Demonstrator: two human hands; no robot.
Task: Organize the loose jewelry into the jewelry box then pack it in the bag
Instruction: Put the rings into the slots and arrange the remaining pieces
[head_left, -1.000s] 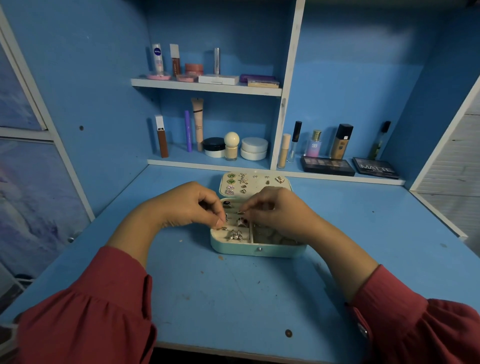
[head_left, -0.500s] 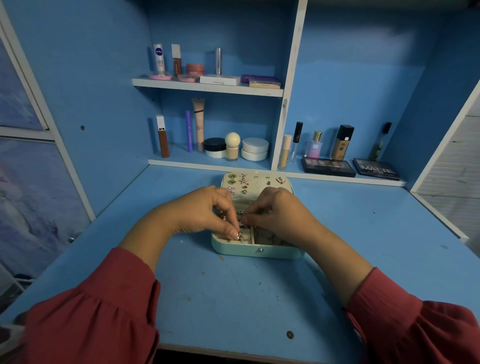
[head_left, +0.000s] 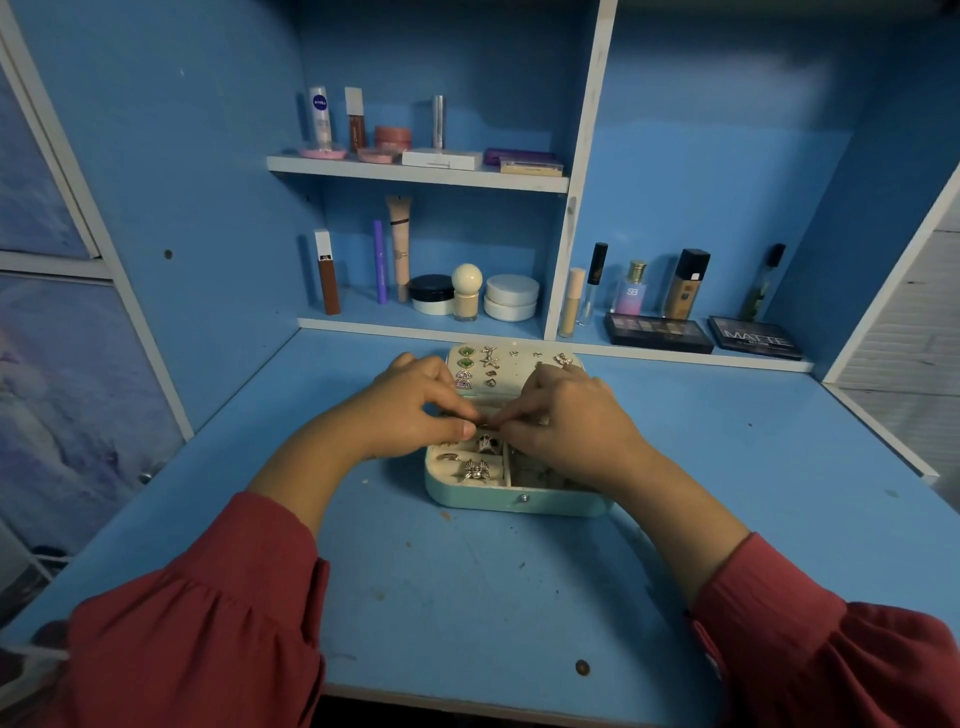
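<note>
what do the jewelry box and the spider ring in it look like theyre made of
Jewelry box: mint shell, smooth with a slight sheen, probably plastic or faux leather; its cream lining looks matte and soft, maybe velvet. Small snap: shiny metal. Spider ring: silver-toned metal with bright glints, likely plated or alloy; the exact metal cannot be told.

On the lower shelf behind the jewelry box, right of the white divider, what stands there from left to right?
Beige tube → clear tube with black cap → pink-blue perfume bottle → tan foundation bottle → slim bottle with black cap. Two flat palettes lie in front.
</note>
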